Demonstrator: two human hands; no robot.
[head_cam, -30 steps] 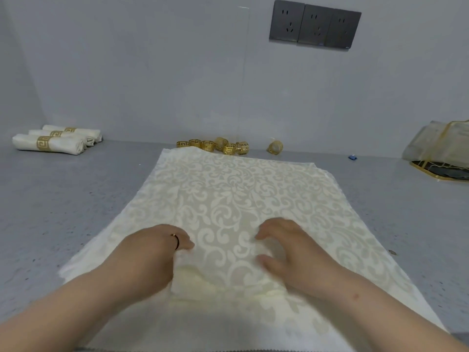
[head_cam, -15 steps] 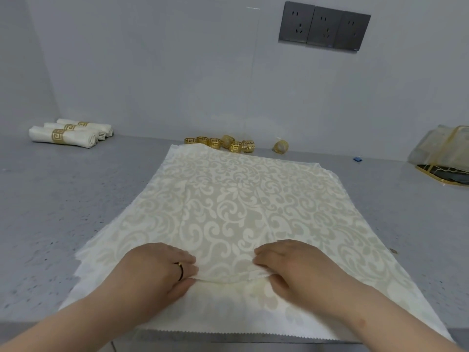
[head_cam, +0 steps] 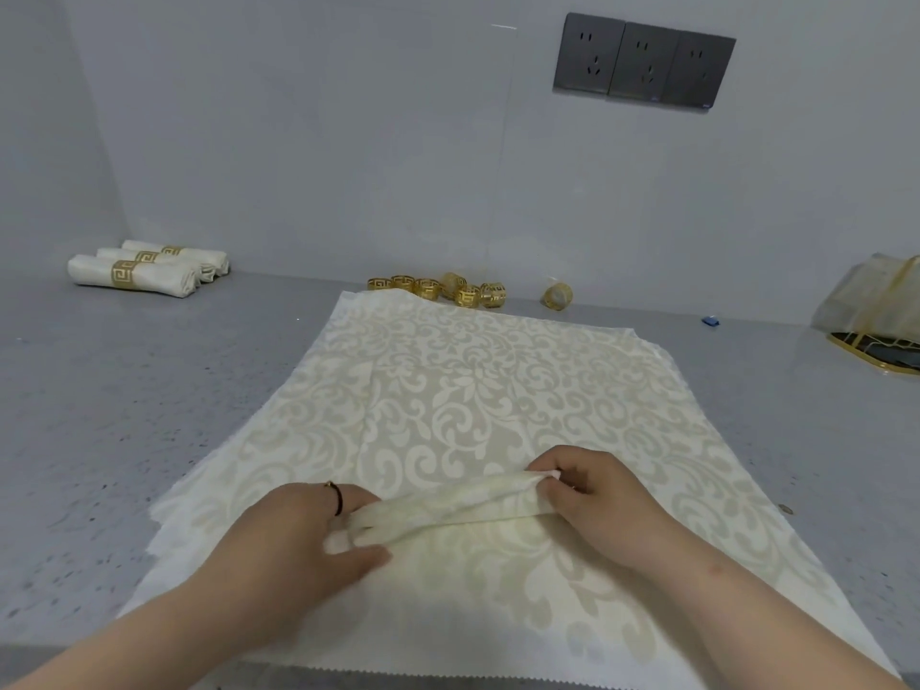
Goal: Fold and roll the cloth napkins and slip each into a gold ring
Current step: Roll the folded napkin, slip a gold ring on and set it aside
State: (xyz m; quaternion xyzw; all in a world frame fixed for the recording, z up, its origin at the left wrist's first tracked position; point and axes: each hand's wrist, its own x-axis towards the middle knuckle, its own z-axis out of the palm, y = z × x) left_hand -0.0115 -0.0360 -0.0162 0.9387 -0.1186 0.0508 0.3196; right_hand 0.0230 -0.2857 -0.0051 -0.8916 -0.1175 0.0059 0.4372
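— What is the cloth like?
— A cream damask napkin [head_cam: 498, 420] with a scroll pattern and pinked edges, lying on the speckled grey desk [head_cam: 124, 415]. Its near part is rolled into a soft tube [head_cam: 448, 505] in the lower centre.
— And the hands?
— The left hand [head_cam: 303, 530] pinches the tube's left end; the right hand [head_cam: 592, 495] grips its right end.
— Rings?
— Openwork gold rings [head_cam: 438, 288] behind the napkin; three ringed rolls [head_cam: 144, 268] at upper left.

I see a grey speckled counter [head_cam: 149, 415] meeting a pale wall [head_cam: 323, 141]. A dark triple socket panel [head_cam: 643, 62] sits high on that wall. At the far right, a gold-rimmed tray [head_cam: 876, 348] holds something clear and crinkled; a small blue scrap [head_cam: 711, 321] lies near it.
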